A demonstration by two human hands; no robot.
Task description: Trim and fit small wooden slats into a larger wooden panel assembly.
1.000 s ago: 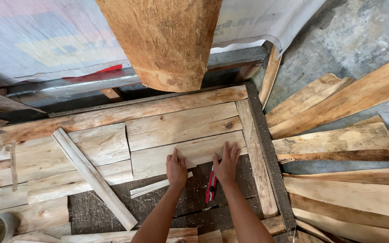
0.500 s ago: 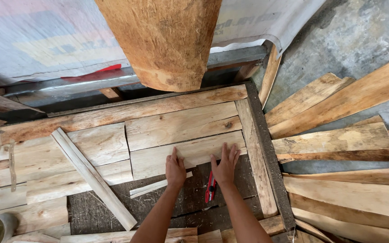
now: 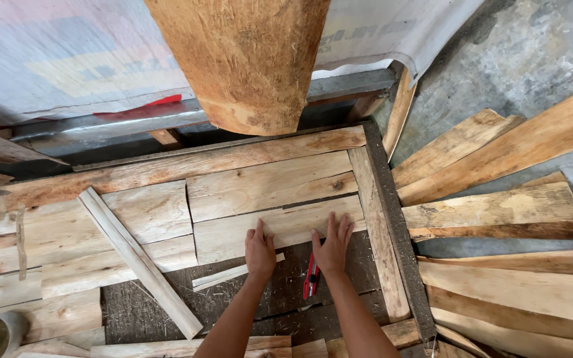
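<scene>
Pale plastic sheet (image 3: pixel 67 53) with faded colour print, hung along the wall well beyond both hands (image 3: pixel 260 252); a second printed white sheet (image 3: pixel 392 33) hangs beyond and right of the right hand (image 3: pixel 333 248); no packages, labels or screens visible

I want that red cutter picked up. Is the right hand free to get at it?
Probably yes. The right hand lies flat on a plank, holding nothing, and the red cutter lies uncovered on the dark board just beside its wrist.
</scene>
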